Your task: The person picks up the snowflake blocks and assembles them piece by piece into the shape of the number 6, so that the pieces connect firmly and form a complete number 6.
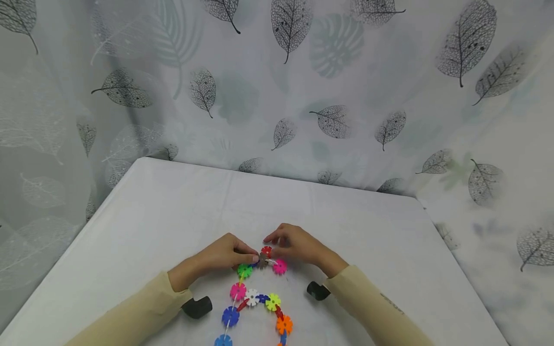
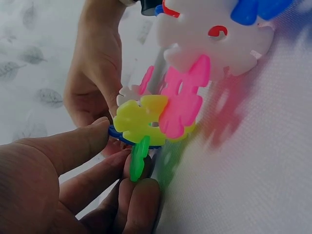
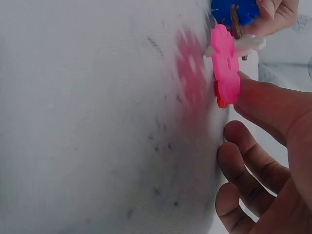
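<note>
A chain of notched plastic discs curves over the white table. At its far end my left hand [image 1: 227,252] pinches a blue disc [image 3: 234,12], thumb on its edge. Beside it are a green disc [image 1: 245,270] and a brown disc [image 1: 263,261]. My right hand [image 1: 300,244] holds a red disc [image 1: 266,251] at the thumb, the other fingers spread apart. In the right wrist view the red disc is mostly hidden behind a pink disc [image 3: 225,66]. A white disc [image 3: 248,45] links to the pink one.
Nearer me, the chain runs through a second pink disc [image 1: 238,291], a white disc [image 1: 252,297], a yellow disc [image 1: 273,302] and an orange disc [image 1: 284,325], bending into a loop cut by the frame's lower edge. A leaf-patterned curtain [image 1: 259,96] stands behind the white table [image 1: 368,230].
</note>
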A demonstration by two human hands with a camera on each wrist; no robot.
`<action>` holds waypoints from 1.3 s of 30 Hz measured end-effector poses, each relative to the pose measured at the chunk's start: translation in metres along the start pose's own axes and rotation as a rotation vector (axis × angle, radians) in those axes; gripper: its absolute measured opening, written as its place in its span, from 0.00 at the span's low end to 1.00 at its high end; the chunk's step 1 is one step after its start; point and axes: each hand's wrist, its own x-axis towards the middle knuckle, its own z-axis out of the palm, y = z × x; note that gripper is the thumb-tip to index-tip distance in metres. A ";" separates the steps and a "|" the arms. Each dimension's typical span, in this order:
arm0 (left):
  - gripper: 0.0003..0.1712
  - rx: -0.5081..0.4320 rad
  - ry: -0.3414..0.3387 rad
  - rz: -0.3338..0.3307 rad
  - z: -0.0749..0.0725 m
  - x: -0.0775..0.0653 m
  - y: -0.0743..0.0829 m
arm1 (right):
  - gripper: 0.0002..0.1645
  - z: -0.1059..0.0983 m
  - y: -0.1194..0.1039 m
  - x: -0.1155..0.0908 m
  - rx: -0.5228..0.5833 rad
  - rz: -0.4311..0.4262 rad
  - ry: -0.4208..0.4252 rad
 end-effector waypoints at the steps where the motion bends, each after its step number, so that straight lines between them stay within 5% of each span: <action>1: 0.16 -0.002 0.000 0.002 0.000 0.000 0.000 | 0.18 0.001 -0.001 0.001 -0.008 0.004 -0.002; 16: 0.15 -0.003 -0.002 0.011 -0.001 0.001 -0.002 | 0.14 0.003 -0.004 0.002 -0.039 0.015 0.031; 31: 0.17 -0.017 -0.010 -0.008 -0.001 -0.002 0.000 | 0.10 -0.002 0.012 -0.022 0.100 0.257 0.284; 39: 0.17 -0.013 -0.007 -0.007 -0.002 -0.001 -0.001 | 0.07 0.000 0.013 -0.045 0.151 0.285 0.244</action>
